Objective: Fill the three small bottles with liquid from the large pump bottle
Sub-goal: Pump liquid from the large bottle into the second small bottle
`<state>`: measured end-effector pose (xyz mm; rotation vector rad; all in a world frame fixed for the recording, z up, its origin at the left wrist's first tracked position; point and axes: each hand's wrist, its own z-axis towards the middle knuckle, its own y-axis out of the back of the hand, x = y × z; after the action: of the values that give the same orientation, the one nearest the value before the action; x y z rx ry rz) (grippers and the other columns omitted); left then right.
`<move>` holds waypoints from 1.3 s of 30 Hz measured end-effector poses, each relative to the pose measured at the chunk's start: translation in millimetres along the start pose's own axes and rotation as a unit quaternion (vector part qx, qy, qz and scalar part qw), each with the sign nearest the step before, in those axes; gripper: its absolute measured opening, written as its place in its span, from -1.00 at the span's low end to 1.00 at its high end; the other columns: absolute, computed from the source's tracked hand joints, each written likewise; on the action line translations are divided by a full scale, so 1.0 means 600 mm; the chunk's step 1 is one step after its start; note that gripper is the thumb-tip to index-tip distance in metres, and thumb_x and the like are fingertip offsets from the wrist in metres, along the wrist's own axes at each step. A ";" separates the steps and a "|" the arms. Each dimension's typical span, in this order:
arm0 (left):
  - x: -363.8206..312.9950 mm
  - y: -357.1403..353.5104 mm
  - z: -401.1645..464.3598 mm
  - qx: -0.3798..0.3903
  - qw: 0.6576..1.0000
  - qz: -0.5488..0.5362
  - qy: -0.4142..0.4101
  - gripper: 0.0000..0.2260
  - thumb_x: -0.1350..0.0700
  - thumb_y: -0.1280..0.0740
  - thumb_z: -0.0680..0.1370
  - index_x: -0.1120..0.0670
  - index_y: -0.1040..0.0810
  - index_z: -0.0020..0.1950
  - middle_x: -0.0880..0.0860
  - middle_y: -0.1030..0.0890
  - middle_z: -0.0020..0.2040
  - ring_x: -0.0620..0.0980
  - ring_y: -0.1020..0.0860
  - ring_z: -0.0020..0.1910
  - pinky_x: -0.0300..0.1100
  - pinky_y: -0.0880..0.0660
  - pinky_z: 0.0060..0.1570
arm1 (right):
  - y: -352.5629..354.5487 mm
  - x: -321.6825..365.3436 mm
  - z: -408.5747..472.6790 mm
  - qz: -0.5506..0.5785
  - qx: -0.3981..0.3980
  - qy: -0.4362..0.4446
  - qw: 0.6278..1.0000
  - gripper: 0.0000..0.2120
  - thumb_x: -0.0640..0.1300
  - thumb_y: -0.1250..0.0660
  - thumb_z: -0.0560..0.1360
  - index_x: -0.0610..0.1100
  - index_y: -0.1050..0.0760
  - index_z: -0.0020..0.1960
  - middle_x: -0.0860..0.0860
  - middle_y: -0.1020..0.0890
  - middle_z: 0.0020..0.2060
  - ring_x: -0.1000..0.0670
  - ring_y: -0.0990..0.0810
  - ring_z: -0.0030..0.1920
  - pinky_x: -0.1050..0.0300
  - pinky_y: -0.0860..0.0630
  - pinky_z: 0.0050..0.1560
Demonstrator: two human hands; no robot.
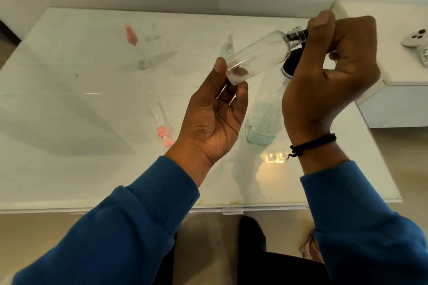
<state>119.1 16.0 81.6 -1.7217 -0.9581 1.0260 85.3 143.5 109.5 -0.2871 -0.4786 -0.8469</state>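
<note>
The left hand [215,120] is raised above the white table [69,104], palm turned up, and it holds the bottom end of a small clear bottle [257,58] between the thumb tip and the curled fingers; the base of the bottle sits against the fingertips, and one of them shows through the clear wall. The bottle lies tilted, with its neck higher and pointing to the right. There the right hand [328,71] is closed around a black cap [298,36] at the neck, the thumb stretched along the top and the other fingers curled under; whether the cap is fully on the thread I cannot tell. Just behind and below both hands the large bottle [264,113] stands on the table, with pale blue liquid in its lower part and its top partly hidden by the right wrist. Further away stand another small bottle [228,46] and a pink-capped one [132,37], and a pink pump piece [164,134] lies near the left wrist.
</note>
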 end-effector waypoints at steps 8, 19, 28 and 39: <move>0.002 -0.001 0.001 0.005 1.000 0.002 -0.001 -0.45 0.08 -0.52 0.29 0.16 -0.56 0.26 0.11 -0.65 -0.01 -0.02 -0.64 -0.20 -0.24 -0.62 -0.31 | -0.001 -0.001 0.010 -0.020 -0.019 0.008 1.000 -0.67 -0.29 -0.33 0.59 -0.29 -0.47 -0.36 0.05 -0.39 -0.40 -0.01 -0.36 -0.35 0.01 -0.38 -0.26; 0.001 -0.001 0.000 0.008 1.000 -0.003 0.001 -0.46 0.08 -0.52 0.30 0.16 -0.57 0.25 0.12 -0.66 0.00 -0.02 -0.65 -0.21 -0.24 -0.62 -0.31 | 0.000 -0.002 0.008 -0.014 -0.019 0.001 1.000 -0.66 -0.28 -0.33 0.59 -0.31 -0.47 -0.35 -0.05 -0.44 -0.41 -0.16 -0.43 -0.38 -0.19 -0.50 -0.26; 0.003 -0.004 0.000 0.007 1.000 0.003 0.001 -0.50 0.07 -0.52 0.29 0.17 -0.58 0.20 0.11 -0.66 -0.03 -0.02 -0.64 -0.21 -0.25 -0.61 -0.32 | 0.000 -0.001 0.015 -0.017 -0.020 -0.004 1.000 -0.66 -0.25 -0.33 0.59 -0.32 -0.48 -0.35 -0.15 -0.50 -0.44 -0.19 -0.45 -0.39 -0.14 -0.48 -0.29; -0.002 -0.001 0.001 0.007 1.000 -0.003 -0.003 -0.44 0.08 -0.54 0.29 0.15 -0.57 0.27 0.11 -0.64 0.05 -0.03 -0.63 -0.17 -0.24 -0.62 -0.29 | -0.001 0.007 0.009 -0.011 0.001 -0.004 1.000 -0.67 -0.27 -0.32 0.59 -0.28 -0.47 -0.35 0.13 -0.38 -0.39 0.00 -0.36 -0.33 0.13 -0.36 -0.26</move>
<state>118.2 15.3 82.0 -1.7036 -0.9566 1.0319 85.5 142.8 116.4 -0.2845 -0.4907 -0.8674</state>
